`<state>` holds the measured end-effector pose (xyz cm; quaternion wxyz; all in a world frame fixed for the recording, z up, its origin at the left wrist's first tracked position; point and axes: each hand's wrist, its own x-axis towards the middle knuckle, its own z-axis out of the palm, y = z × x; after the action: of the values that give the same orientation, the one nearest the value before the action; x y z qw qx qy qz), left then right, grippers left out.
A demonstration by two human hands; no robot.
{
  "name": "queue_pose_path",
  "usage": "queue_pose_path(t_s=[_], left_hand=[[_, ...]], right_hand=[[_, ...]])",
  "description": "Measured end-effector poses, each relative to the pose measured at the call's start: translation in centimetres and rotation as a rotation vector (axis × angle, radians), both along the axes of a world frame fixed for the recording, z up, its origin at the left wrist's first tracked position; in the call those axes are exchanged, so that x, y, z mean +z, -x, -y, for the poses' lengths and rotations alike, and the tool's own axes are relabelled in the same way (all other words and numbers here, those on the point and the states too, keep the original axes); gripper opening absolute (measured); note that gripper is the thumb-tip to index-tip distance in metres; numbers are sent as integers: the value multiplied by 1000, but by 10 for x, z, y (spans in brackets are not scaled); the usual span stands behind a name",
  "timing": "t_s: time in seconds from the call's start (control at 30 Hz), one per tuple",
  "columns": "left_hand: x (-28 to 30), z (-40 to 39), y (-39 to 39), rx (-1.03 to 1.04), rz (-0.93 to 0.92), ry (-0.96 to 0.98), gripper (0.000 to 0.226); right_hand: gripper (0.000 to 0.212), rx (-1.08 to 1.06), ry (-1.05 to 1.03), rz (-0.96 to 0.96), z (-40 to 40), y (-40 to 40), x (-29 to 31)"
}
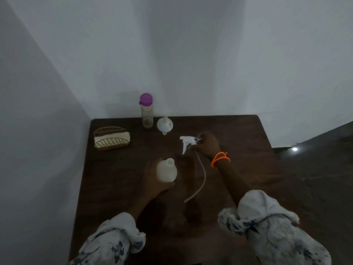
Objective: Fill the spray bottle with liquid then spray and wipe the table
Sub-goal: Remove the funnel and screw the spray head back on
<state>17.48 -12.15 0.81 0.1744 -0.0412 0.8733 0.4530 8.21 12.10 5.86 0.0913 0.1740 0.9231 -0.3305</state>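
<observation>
My left hand (152,180) grips a pale, uncapped spray bottle body (166,170), upright near the middle of the dark wooden table (238,134). My right hand (207,145) holds the white trigger spray head (187,142) above the table, to the right of and beyond the bottle. Its long dip tube (200,180) hangs down and curves toward me. A clear bottle with a purple cap (146,111) stands at the table's far edge, with a white funnel (164,124) lying beside it on the right.
A wire holder with folded cloths (111,138) sits at the table's far left. White walls close in on the left and behind. Dark floor lies to the right of the table.
</observation>
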Motion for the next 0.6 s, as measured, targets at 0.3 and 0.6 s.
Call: queue_pose_path(t_s=[0.3,0.6], left_hand=[[65,10,-1,43,-87,77,107],[109,16,-5,92,-283,136,98]], right_hand=[[60,-174,318,-405,10,22,172],[56,-96,530,-546,42,11,279]])
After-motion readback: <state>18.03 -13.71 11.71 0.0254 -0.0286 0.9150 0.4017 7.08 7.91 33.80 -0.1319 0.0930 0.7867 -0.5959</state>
